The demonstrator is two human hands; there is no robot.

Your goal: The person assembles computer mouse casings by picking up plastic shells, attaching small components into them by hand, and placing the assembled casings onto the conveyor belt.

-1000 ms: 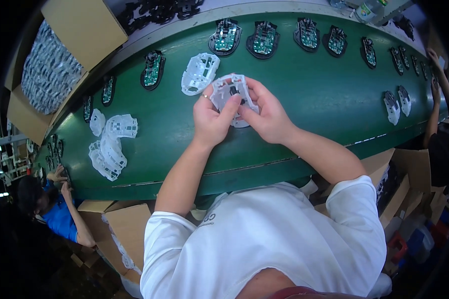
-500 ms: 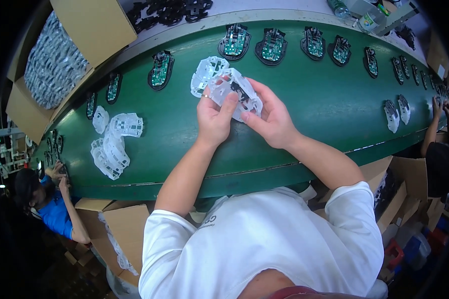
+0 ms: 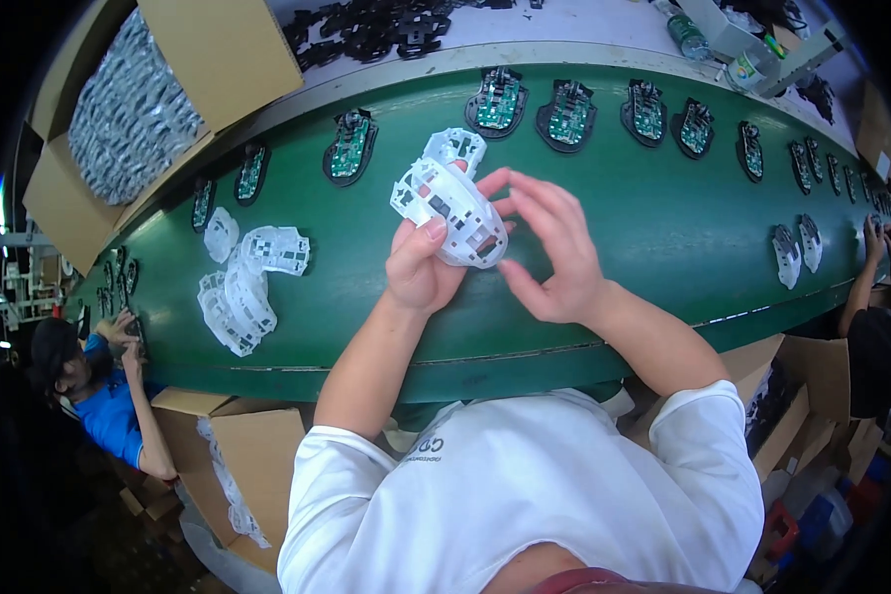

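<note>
A white plastic shell (image 3: 462, 214) with cut-out holes, its kind unclear, sits in my left hand (image 3: 421, 269). The left thumb presses on its near side and the other fingers go beneath it. My right hand (image 3: 561, 247) is just to the right of the shell, fingers apart and curved, gripping nothing. Its thumb is close to the shell's lower right edge. Behind the held shell another white shell (image 3: 457, 146) shows in part; whether it lies on the belt or is also held, I cannot tell. Several loose white shells (image 3: 238, 287) lie to the left on the green belt (image 3: 663, 238).
Along the belt's far side runs a row of black bases with green circuit boards (image 3: 569, 111). Two whitish shells (image 3: 787, 255) lie at right. An open carton (image 3: 238, 59) of grey-white parts stands far left. Black parts (image 3: 376, 30) cover the back shelf. Co-workers (image 3: 109, 396) sit at both ends.
My right hand has let go of the shell and opened to its right. The shell has been turned in my left hand, now showing its outer side. The whole view has shifted slightly.
</note>
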